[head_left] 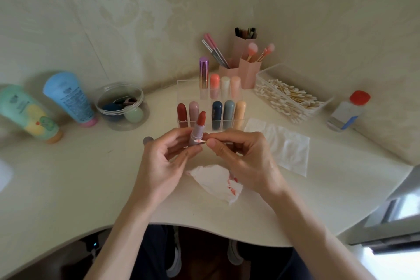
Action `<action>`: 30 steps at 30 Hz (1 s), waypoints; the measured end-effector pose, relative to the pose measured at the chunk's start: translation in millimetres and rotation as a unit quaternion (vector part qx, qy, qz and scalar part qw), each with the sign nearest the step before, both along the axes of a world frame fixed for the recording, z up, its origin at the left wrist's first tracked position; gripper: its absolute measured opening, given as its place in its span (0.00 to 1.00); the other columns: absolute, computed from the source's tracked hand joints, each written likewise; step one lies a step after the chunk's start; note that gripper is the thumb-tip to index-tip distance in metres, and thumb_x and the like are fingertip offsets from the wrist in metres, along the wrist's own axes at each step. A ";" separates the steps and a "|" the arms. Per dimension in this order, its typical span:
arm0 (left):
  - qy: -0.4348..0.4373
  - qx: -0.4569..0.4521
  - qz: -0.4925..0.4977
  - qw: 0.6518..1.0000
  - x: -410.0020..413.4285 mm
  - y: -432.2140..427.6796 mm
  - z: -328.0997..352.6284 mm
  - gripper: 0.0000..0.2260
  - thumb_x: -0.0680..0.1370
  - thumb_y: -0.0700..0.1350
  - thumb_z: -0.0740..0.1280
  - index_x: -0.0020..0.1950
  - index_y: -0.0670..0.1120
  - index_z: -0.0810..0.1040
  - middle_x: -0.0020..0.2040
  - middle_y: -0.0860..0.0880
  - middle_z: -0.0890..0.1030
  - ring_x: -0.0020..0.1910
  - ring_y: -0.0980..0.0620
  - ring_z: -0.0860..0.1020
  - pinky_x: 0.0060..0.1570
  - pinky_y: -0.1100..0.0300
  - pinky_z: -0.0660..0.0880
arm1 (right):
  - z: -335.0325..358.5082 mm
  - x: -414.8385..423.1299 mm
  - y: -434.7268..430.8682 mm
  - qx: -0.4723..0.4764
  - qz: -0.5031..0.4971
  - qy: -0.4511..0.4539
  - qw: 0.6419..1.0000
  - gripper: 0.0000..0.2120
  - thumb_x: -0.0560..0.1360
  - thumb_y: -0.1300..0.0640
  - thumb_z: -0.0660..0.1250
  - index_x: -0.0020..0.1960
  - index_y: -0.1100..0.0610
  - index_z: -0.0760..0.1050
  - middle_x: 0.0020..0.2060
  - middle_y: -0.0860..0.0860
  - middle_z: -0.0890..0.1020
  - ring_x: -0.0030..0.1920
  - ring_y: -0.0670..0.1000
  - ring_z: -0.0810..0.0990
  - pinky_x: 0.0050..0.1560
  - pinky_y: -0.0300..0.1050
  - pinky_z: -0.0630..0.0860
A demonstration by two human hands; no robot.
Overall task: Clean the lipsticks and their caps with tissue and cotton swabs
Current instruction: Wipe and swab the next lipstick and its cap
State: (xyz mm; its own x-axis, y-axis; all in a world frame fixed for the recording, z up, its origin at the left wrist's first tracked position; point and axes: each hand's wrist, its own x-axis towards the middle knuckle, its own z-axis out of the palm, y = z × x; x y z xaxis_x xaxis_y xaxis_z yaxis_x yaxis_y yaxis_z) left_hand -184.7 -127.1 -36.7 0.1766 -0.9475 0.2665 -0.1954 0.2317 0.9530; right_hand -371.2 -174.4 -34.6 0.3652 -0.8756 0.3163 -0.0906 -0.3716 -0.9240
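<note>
My left hand [162,161] grips an uncapped lipstick [198,128] upright, its red bullet extended from a lilac tube. My right hand [244,154] pinches a cotton swab [202,141] whose stained tip touches the tube's rim. A grey cap [147,140] peeks out on the table behind my left hand. A crumpled tissue [218,183] with red smears lies on the table under my hands. Clean flat tissues [284,145] lie to the right. A clear organizer [211,107] behind holds several capped lipsticks.
A clear tray of cotton swabs [288,98] sits at the back right beside a red-capped bottle [347,112]. Pink brush holders [245,68] stand in the corner. At the left are a round clear jar [121,107] and two tubes [68,98] of cream.
</note>
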 end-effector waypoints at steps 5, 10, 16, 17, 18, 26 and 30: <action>-0.096 -0.026 -0.011 0.995 5.8 -3.4 -4.5 0.12 0.80 0.36 0.71 0.63 0.47 0.83 0.57 0.51 0.83 0.57 0.46 0.83 0.58 0.51 0.79 | 0.4 -0.6 0.0 0.006 -0.005 -0.001 1.000 0.07 0.81 0.60 0.72 0.55 0.52 0.88 0.45 0.46 0.88 0.29 0.61 0.82 0.31 0.57 0.77; -0.118 -0.043 -0.011 0.992 6.1 -2.3 -5.1 0.12 0.81 0.33 0.70 0.61 0.45 0.84 0.54 0.50 0.85 0.55 0.48 0.84 0.57 0.62 0.76 | -1.8 -1.1 -1.6 -0.016 -0.006 0.004 1.000 0.07 0.80 0.59 0.73 0.56 0.54 0.88 0.45 0.47 0.88 0.29 0.59 0.81 0.30 0.52 0.76; -0.092 -0.016 -0.035 0.995 5.5 -1.8 -5.2 0.13 0.82 0.34 0.68 0.62 0.46 0.83 0.56 0.50 0.85 0.58 0.48 0.82 0.61 0.62 0.75 | -3.8 -4.2 -3.7 -0.035 -0.017 0.011 0.999 0.05 0.79 0.61 0.74 0.53 0.56 0.88 0.42 0.42 0.87 0.28 0.44 0.76 0.34 0.34 0.70; -0.093 -0.017 -0.032 0.995 5.7 -2.0 -5.2 0.12 0.81 0.34 0.68 0.62 0.46 0.83 0.56 0.50 0.85 0.57 0.49 0.83 0.60 0.63 0.74 | -4.4 -4.3 -4.4 -0.041 -0.024 0.015 0.999 0.05 0.79 0.61 0.74 0.53 0.55 0.88 0.42 0.43 0.87 0.30 0.44 0.76 0.36 0.33 0.70; -0.093 -0.018 -0.029 0.995 6.0 -2.2 -5.3 0.12 0.81 0.34 0.68 0.61 0.47 0.83 0.55 0.50 0.85 0.56 0.50 0.83 0.58 0.65 0.74 | -5.1 -4.5 -5.4 -0.045 -0.036 0.018 0.998 0.05 0.79 0.60 0.74 0.52 0.55 0.88 0.42 0.44 0.87 0.33 0.44 0.77 0.38 0.33 0.70; -0.056 0.001 0.011 0.998 7.6 -3.9 -9.7 0.11 0.78 0.36 0.73 0.59 0.47 0.84 0.51 0.51 0.87 0.51 0.48 0.85 0.54 0.55 0.80 | -5.2 -10.7 -7.8 -0.045 -0.106 0.015 0.993 0.05 0.78 0.61 0.75 0.52 0.56 0.89 0.41 0.43 0.86 0.37 0.42 0.79 0.40 0.30 0.69; -0.053 0.019 0.046 0.997 2.9 -4.2 -6.5 0.09 0.75 0.38 0.78 0.52 0.48 0.86 0.45 0.54 0.87 0.46 0.52 0.85 0.47 0.61 0.77 | -6.7 -12.8 -11.1 -0.034 -0.150 -0.001 0.988 0.04 0.79 0.59 0.75 0.51 0.52 0.88 0.38 0.43 0.85 0.34 0.43 0.75 0.37 0.36 0.69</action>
